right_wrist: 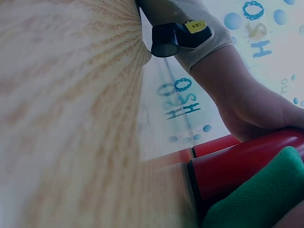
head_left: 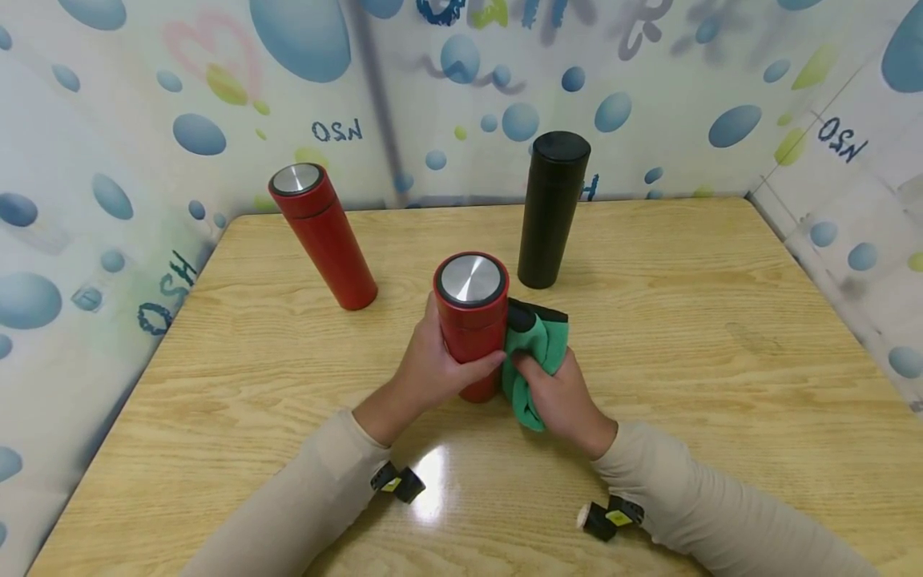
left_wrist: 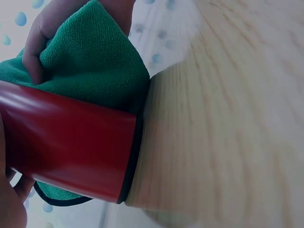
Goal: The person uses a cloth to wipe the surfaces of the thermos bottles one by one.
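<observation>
A red thermos flask (head_left: pixel 472 332) with a silver-topped lid stands upright near the middle of the table. My left hand (head_left: pixel 436 357) grips its side, thumb across the front. A green cloth (head_left: pixel 537 353) with black edging is bunched in my right hand (head_left: pixel 566 401) and lies against the flask's right side. In the left wrist view the cloth (left_wrist: pixel 95 66) touches the red flask (left_wrist: pixel 71 142) near its base, and some of it shows on the far side too. In the right wrist view the left hand (right_wrist: pixel 256 114) rests round the flask (right_wrist: pixel 237 166).
A second red flask (head_left: pixel 324 236) stands at the back left of the wooden table (head_left: pixel 685 320). Behind the cloth, to the right, stands a black flask (head_left: pixel 554 212). A patterned wall sheet (head_left: pixel 461 104) rises behind the table's far edge.
</observation>
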Demonstrator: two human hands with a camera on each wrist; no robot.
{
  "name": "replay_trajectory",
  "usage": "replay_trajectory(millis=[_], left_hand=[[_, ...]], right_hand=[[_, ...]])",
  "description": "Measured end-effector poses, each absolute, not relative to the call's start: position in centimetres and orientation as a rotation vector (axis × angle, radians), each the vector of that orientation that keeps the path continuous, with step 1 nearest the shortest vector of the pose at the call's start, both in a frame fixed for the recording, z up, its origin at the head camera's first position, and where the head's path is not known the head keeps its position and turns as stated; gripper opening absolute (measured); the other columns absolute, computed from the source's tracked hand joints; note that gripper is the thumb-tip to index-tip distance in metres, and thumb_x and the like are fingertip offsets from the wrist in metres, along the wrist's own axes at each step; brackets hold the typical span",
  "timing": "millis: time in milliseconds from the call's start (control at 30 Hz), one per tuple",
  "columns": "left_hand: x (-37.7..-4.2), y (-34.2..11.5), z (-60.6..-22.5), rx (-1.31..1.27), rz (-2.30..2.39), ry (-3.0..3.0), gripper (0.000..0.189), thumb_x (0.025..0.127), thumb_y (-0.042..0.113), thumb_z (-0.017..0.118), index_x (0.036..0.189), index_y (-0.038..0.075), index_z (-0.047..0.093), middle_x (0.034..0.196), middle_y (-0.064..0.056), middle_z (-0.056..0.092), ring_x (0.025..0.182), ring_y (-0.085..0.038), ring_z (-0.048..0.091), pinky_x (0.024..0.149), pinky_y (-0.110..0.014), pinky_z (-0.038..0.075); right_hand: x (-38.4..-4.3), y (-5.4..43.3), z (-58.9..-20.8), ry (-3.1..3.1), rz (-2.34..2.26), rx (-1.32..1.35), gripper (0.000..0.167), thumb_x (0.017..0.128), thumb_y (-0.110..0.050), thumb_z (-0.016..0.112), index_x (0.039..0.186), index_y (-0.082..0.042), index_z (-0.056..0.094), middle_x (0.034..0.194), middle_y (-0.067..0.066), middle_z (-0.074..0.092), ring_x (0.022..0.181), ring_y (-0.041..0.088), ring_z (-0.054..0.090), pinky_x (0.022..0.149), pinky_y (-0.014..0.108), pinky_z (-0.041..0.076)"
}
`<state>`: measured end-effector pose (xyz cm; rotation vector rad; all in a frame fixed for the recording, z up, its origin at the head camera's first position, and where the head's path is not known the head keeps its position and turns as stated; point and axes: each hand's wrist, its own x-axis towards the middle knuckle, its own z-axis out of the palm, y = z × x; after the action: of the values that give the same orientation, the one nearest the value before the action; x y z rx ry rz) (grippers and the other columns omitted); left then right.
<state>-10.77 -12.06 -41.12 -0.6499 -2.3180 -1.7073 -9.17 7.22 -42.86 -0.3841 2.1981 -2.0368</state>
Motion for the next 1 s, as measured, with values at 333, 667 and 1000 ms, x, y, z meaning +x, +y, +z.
replay_trajectory(millis=[333, 667, 1000], left_hand=[[-10.89, -12.02, -41.34, -0.644, -1.704, -2.327, 0.085, 0.077, 0.012, 0.083, 0.144, 0.009, 0.030, 0.136, -0.005, 0.055, 0.124, -0.016, 0.055, 0.102, -0.042, 0.052], [-10.75, -11.85, -41.20, -0.632, -1.720, -2.326, 0.085, 0.077, 0.011, 0.083, 0.143, 0.009, 0.031, 0.135, -0.006, 0.056, 0.123, -0.018, 0.056, 0.102, -0.043, 0.052], [-10.97, -11.97, -41.33, -0.627, -1.743, -2.312, 0.084, 0.076, 0.011, 0.083, 0.143, 0.012, 0.032, 0.135, -0.003, 0.056, 0.123, -0.015, 0.055, 0.101, -0.042, 0.052]], right_hand=[[-9.17, 7.37, -42.96, 2.190, -2.017, -0.382, 0.023, 0.100, -0.006, 0.047, 0.119, -0.001, 0.059, 0.100, 0.004, 0.060, 0.081, 0.011, 0.057, 0.075, 0.022, 0.050], [-9.21, 7.42, -42.88, 2.199, -1.999, -0.414, 0.024, 0.100, -0.005, 0.046, 0.120, 0.000, 0.059, 0.100, 0.007, 0.061, 0.081, 0.012, 0.057, 0.076, 0.022, 0.051], [-9.76, 7.52, -42.80, 2.181, -1.997, -0.436, 0.025, 0.100, -0.005, 0.045, 0.120, -0.003, 0.059, 0.097, 0.007, 0.061, 0.076, 0.013, 0.057, 0.072, 0.023, 0.050]])
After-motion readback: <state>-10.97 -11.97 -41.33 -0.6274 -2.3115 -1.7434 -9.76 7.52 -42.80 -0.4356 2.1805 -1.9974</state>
